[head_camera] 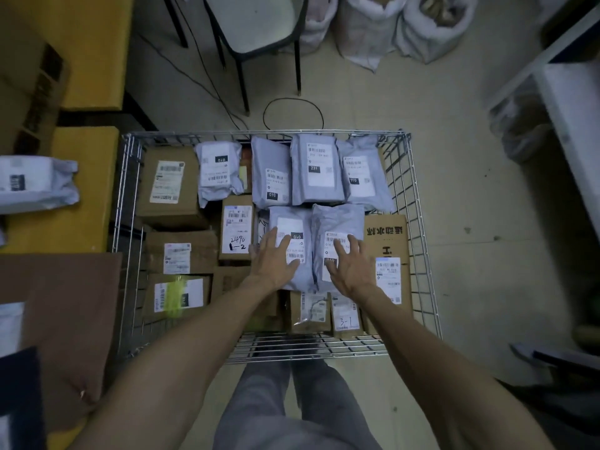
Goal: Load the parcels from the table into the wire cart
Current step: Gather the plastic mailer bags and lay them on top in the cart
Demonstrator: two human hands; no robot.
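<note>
The wire cart (418, 222) stands in front of me, holding several cardboard boxes and grey poly-bag parcels. My left hand (274, 259) lies flat with spread fingers on a grey bag parcel (292, 225) near the cart's middle. My right hand (349, 264) lies flat on the neighbouring grey bag parcel (337, 222). Neither hand grips anything. On the yellow table (94, 177) at the left lies one more grey bag parcel (35, 183). A brown parcel (65, 319) sits at the table's near end.
A chair (256, 27) and white sacks (373, 30) stand beyond the cart. A black cable (292, 108) loops on the floor. A white shelf unit (571, 102) is at the right. A cardboard box (32, 92) sits at the far left on the table.
</note>
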